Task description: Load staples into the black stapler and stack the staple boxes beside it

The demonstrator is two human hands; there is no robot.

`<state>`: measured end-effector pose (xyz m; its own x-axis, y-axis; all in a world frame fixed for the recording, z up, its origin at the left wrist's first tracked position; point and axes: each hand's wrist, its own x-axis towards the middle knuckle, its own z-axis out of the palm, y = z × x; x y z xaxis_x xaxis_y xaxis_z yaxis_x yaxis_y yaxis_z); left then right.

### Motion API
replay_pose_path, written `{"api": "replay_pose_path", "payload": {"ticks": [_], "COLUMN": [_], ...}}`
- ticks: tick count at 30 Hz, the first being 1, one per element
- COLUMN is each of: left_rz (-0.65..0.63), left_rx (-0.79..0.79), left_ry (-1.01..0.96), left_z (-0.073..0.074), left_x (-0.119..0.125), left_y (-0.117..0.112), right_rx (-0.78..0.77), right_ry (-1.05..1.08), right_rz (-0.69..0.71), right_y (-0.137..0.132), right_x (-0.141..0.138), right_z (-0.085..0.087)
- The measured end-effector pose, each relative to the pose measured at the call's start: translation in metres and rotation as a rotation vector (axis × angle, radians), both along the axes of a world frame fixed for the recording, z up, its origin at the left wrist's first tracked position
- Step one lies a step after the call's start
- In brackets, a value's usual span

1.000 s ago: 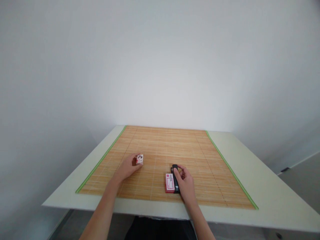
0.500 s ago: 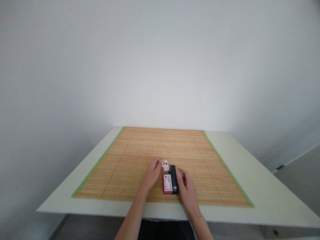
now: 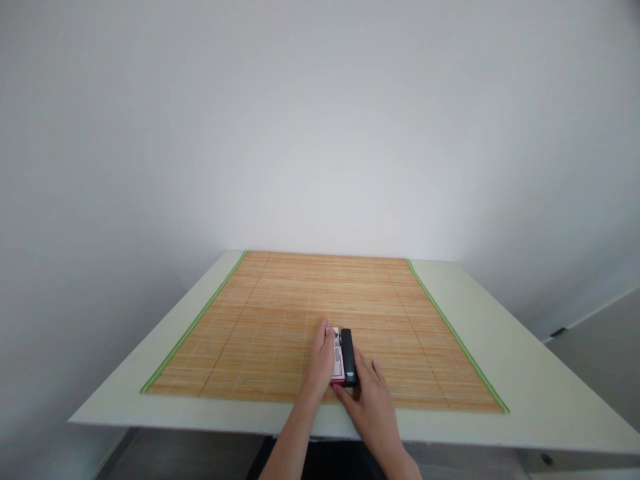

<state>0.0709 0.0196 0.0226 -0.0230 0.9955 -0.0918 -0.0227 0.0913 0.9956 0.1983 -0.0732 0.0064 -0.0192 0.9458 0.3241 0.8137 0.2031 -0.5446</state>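
A black stapler point(image 3: 347, 357) lies lengthwise on the bamboo mat. Along its left side are a red-and-white box point(image 3: 339, 363) and, just beyond that, a small white box point(image 3: 336, 336) with dark printing. My left hand point(image 3: 320, 360) lies along the left side of both boxes, fingers stretched forward, and hides part of them. My right hand point(image 3: 367, 393) is spread around the near right corner of the group. Its thumb reaches the near end of the red-and-white box, while its fingers run beside the stapler's right side.
The bamboo mat point(image 3: 280, 300) with green side edges covers the middle of a white table point(image 3: 500, 347). A pale wall point(image 3: 320, 133) rises directly behind the table. The table's near edge is close to my body.
My left hand has moved right, against the boxes, and now covers their left part. My right hand has shifted nearer to me, its thumb now at the near end of the red-and-white box.
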Motion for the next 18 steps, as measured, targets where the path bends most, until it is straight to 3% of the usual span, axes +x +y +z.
{"api": "replay_pose_path", "payload": {"ticks": [4,10,18], "left_rz": [0.004,0.052,0.051], "left_rx": [-0.081,-0.057,-0.068], "left_ry": [-0.128,-0.189,-0.152], "left_z": [0.007,0.012,0.010], "left_x": [-0.007,-0.006,0.000], "left_y": [-0.019,-0.048,-0.055], "right_rx": [0.014,-0.007,-0.040], "right_ry": [-0.012,0.001,0.038], "right_rz": [-0.023,0.008,0.025], "right_y": [0.000,-0.003,-0.005], "right_x": [0.000,-0.001,-0.001], "right_z": [-0.002,-0.006,-0.006]}}
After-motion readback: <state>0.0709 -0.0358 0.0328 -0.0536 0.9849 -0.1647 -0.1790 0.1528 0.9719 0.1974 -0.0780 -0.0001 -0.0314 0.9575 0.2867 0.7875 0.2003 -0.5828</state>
